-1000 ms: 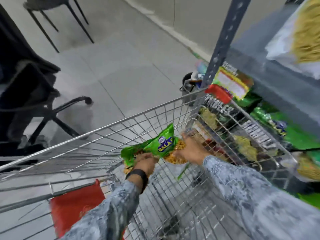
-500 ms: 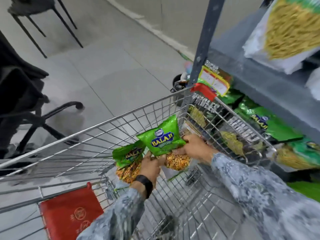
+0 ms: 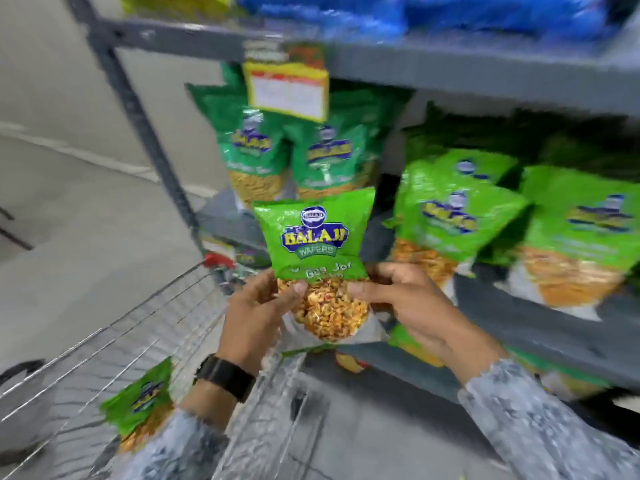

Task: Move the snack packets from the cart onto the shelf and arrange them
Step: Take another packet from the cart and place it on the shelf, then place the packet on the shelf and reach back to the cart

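Two thumbs are being pressed onto the clear lower window of a green snack packet (image 3: 317, 252), one (image 3: 294, 289) from the left hand (image 3: 258, 315) and one (image 3: 360, 289) from the right hand (image 3: 403, 306), with the remaining fingers being curled behind its lower edges. The packet is being gripped by both hands at once and is being kept upright, logo forward, above the far corner of the cart (image 3: 145, 327) and in front of the shelf (image 3: 519, 327). A black watch (image 3: 225, 375) is being worn on the left wrist, and patterned grey sleeves (image 3: 540, 424) are being worn on both arms.

From the held packet, more green packets are being displayed on the shelf: two standing ones (image 3: 294, 157) at twelve o'clock, behind it, and a leaning group (image 3: 460, 220) at three o'clock. A yellow label (image 3: 287, 91) is being hung from the board above, at twelve o'clock. Blue bags (image 3: 450, 12) are being stored on the top level, at one o'clock.

At seven o'clock, a second green packet (image 3: 142, 407) is being left inside the cart, partly hidden by the left sleeve. The picture is being blurred by motion toward its edges, so small print on the shelved packets cannot be read.
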Motion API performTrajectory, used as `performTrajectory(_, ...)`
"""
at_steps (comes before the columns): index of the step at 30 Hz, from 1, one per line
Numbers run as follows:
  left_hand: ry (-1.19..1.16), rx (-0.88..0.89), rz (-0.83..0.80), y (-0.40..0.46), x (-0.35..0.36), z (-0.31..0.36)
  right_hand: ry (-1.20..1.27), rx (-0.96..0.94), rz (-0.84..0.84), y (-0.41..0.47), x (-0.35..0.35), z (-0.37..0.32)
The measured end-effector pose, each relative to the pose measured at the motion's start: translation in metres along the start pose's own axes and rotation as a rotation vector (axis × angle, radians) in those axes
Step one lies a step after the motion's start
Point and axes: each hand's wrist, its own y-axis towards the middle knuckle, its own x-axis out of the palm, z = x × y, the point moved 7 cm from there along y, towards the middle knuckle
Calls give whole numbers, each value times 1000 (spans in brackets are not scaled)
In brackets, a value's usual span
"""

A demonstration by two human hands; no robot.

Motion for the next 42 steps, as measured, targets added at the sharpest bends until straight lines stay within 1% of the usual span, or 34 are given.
performTrajectory(4,47,-16,-240,-8,128,-1,76,-8,239,-70,-125,-1)
performTrajectory(6,82,-57,-375,-15,191,-11,117,-8,357,-101,-182,4)
performTrajectory(7,110,-70,-415,-17,216,-16,125,-8,408,-113,-205,6)
performTrajectory(9,159,-59,-457,-16,265,-26,126,-12,519,-132,-248,10)
performTrajectory(11,150,-51,-495,-13,309,-34,149,-41,616,-143,-287,14)
performTrajectory(14,220,38,-510,-4,358,-42,147,-101,700,-143,-329,18)
performTrajectory(18,238,62,-468,17,380,-65,159,-90,768,-134,-346,35)
performTrajectory(22,263,45,-455,25,369,-87,171,-79,775,-128,-342,55)
performTrajectory(25,246,38,-465,21,365,-85,170,-89,807,-133,-337,53)
performTrajectory(26,238,31,-466,19,362,-81,128,-101,832,-137,-335,48)
performTrajectory(28,230,25,-458,13,349,-69,70,-149,948,-154,-327,38)
performTrajectory(30,229,43,-452,4,326,-50,-17,-210,1112,-176,-310,24)
performTrajectory(31,216,63,-442,0,309,-37,-55,-264,1142,-183,-294,14)
performTrajectory(32,195,91,-418,-2,284,-22,-85,-325,1108,-181,-270,1)
performTrajectory(33,187,128,-376,-3,248,-5,-109,-373,1020,-169,-239,-12)
performTrajectory(34,195,166,-337,-3,214,10,-149,-404,916,-154,-207,-27)
performTrajectory(36,275,220,-218,-3,133,38,-240,-435,656,-107,-129,-50)
performTrajectory(37,311,222,-146,-2,91,47,-270,-446,524,-80,-86,-58)
performTrajectory(39,292,190,10,0,4,54,-344,-436,299,-27,5,-63)
performTrajectory(41,260,126,145,-1,-79,45,-391,-383,97,22,96,-48)
performTrajectory(42,265,91,193,-1,-108,35,-412,-352,17,39,128,-38)
